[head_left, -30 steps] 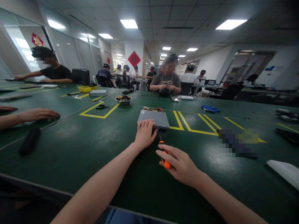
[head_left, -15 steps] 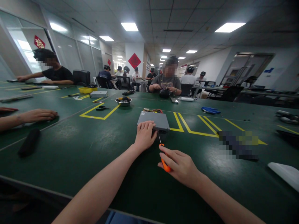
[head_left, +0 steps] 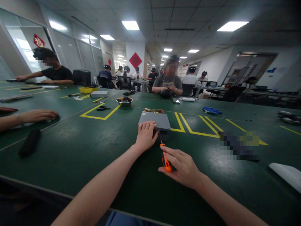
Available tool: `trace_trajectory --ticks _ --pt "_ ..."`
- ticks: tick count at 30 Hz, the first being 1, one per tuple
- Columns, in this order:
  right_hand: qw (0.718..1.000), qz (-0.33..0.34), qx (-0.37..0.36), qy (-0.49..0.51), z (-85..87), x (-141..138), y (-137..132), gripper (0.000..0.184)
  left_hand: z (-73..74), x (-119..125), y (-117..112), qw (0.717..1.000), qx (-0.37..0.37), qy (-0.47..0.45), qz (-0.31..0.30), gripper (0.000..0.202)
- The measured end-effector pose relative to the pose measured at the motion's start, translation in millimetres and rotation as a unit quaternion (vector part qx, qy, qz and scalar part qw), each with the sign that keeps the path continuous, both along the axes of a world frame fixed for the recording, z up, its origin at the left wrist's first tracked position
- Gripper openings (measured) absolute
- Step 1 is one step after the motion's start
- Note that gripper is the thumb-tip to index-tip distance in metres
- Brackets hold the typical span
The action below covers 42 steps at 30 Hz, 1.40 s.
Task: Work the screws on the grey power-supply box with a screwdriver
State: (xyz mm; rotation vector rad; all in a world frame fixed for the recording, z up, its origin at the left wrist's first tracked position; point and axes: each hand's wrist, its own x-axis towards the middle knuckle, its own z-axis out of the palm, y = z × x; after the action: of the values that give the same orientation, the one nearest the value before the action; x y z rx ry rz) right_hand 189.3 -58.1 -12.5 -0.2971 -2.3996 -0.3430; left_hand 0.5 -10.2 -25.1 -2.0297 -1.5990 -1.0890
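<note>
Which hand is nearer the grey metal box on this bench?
Left: the left hand rests on the grey metal box. The right hand is farther off, in front of it, holding an orange-handled screwdriver.

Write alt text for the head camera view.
A person's left hand rests on a flat gray metal box on a green workbench, while the right hand holds an orange screwdriver near the box. A co-worker sits across the bench.
</note>
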Motion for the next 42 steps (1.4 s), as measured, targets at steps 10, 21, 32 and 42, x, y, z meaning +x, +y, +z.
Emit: trace_trajectory --ticks 10,21,32,42 --pt "0.999 -0.010 -0.031 0.024 0.1 3 3 0.029 0.1 0 -1 1.000 -0.005 -0.001 0.001 0.023" --pt "0.998 -0.016 -0.003 0.068 5.3 10 5 0.020 -1.0 -1 2 1.000 -0.001 0.001 0.000 0.022" --pt "0.994 -0.047 0.015 0.099 12.0 23 8 0.018 -0.9 -4 4 1.000 0.002 0.004 -0.003 0.023" --pt "0.995 -0.054 0.021 0.076 7.9 19 8 0.016 -1.4 -3 3 1.000 0.002 0.004 -0.002 0.022"
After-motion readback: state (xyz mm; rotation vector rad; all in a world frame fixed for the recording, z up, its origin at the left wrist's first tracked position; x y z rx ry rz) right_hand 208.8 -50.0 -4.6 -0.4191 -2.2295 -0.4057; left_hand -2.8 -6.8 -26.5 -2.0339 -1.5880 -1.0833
